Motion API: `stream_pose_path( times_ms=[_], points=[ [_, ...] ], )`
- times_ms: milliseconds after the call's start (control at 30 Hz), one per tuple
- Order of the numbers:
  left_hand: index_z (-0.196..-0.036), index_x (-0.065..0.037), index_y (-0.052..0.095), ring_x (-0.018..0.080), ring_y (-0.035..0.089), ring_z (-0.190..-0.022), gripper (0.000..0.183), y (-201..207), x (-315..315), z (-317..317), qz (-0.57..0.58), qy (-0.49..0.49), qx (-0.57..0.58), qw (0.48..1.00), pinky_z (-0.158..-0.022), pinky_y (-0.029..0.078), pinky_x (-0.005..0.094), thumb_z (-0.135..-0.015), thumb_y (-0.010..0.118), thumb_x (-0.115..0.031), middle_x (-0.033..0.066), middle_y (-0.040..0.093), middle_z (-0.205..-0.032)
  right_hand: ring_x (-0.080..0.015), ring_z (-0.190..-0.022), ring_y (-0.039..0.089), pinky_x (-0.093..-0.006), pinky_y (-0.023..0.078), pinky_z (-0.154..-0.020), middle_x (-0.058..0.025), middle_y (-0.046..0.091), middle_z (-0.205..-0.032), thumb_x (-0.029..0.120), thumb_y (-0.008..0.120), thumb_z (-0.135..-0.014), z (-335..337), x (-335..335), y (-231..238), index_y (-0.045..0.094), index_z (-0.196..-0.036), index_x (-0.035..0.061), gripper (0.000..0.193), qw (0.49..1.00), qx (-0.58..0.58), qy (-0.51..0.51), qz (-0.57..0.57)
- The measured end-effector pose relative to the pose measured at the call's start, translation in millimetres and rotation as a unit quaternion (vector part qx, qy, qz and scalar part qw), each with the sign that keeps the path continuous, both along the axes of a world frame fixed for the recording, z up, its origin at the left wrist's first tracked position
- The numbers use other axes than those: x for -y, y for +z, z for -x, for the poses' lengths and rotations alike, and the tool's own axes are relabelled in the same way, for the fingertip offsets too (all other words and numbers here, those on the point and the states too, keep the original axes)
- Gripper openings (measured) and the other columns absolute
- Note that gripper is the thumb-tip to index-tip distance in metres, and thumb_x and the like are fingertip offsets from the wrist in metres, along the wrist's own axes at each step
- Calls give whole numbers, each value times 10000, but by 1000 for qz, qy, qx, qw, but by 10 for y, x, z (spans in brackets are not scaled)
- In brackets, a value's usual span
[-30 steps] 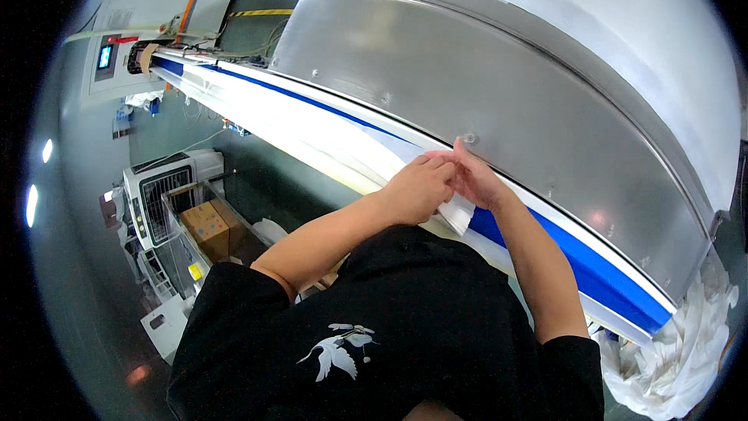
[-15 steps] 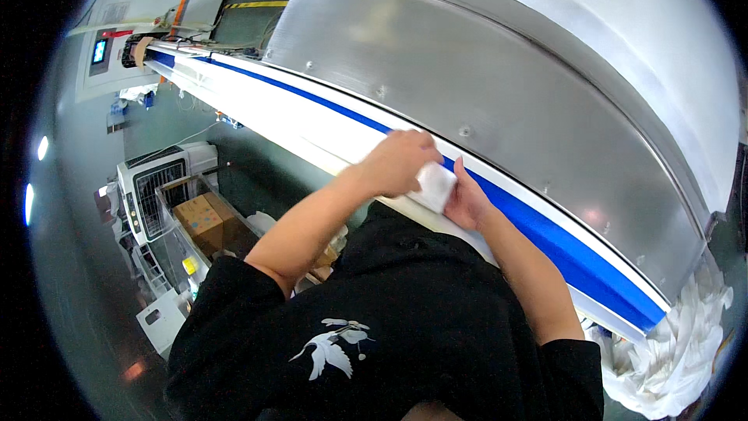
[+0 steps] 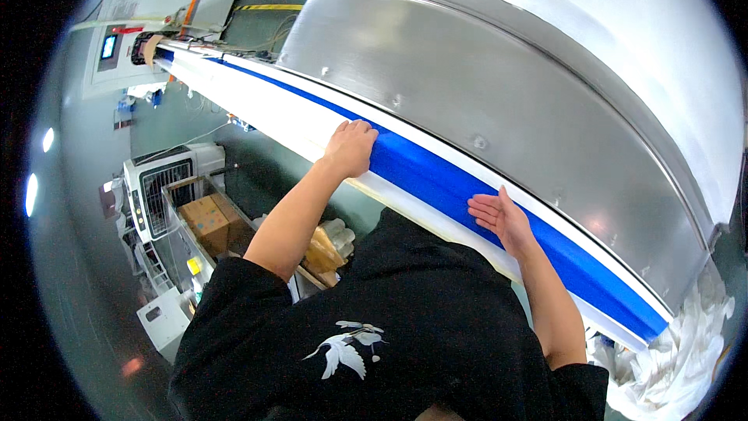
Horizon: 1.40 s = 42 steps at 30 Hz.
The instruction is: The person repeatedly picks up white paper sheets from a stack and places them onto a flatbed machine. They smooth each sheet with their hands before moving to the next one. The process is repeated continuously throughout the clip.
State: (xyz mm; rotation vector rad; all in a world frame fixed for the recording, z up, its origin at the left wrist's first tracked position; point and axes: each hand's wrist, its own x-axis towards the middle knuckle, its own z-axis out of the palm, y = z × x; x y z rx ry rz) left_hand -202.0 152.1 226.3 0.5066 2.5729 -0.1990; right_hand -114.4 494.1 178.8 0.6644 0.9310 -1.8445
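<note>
A long blue conveyor belt [image 3: 436,175] runs slantwise in front of me, with white sheet material [image 3: 273,113] covering much of its left part. My left hand [image 3: 352,148] rests at the end of this white material, fingers curled down over its edge where the blue begins; the fingertips are partly hidden. Further right, my right hand [image 3: 502,222] hovers over the bare blue belt, palm turned left and fingers stretched, with nothing in it.
Beyond the belt stands a large metal machine panel [image 3: 483,93]. Crumpled white material [image 3: 670,351] hangs at the belt's right end. Left of me are a cart with a cardboard box [image 3: 206,222], an air cooler [image 3: 167,183] and a yellow-capped bottle [image 3: 195,273].
My hands have moved apart, the left one leftward and the right one rightward. The small white piece between them is out of sight, and more blue belt shows.
</note>
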Motion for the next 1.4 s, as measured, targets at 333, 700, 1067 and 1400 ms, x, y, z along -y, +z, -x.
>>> stream_pose_path(
  times_ms=[333,700,1067,1400],
  points=[
    [-1108,-100,578,309,586,-959,332,116,-218,90,-122,42,143,981,-812,478,428,-807,581,-239,125,595,-1050,-175,-932,622,-280,498,-769,-107,637,-1040,401,416,-960,342,155,88,562,-1108,13,441,996,-25,-39,-70],
    [-1091,-111,564,322,551,-1002,292,-249,112,1521,-306,73,-75,946,-843,454,420,-811,575,-193,120,567,-1098,-93,-756,575,-242,454,-670,-29,633,-843,272,568,-893,2329,508,9,614,-983,28,264,877,-310,87,-357],
    [-1281,-97,435,317,349,-1288,483,-879,324,2741,-283,94,-278,913,-1063,279,468,-847,552,-272,127,406,-1347,-259,-789,645,-344,496,-729,-117,670,-855,283,602,-813,5113,1948,289,636,-958,49,278,636,-614,164,-437],
    [-1280,-116,438,298,346,-1294,480,-858,263,2805,-309,123,-246,910,-1074,261,475,-840,571,-254,107,397,-1358,-258,-730,636,-347,499,-691,-97,672,-785,302,609,-774,6009,2301,24,664,-829,68,247,586,-634,213,-457]
  ],
)
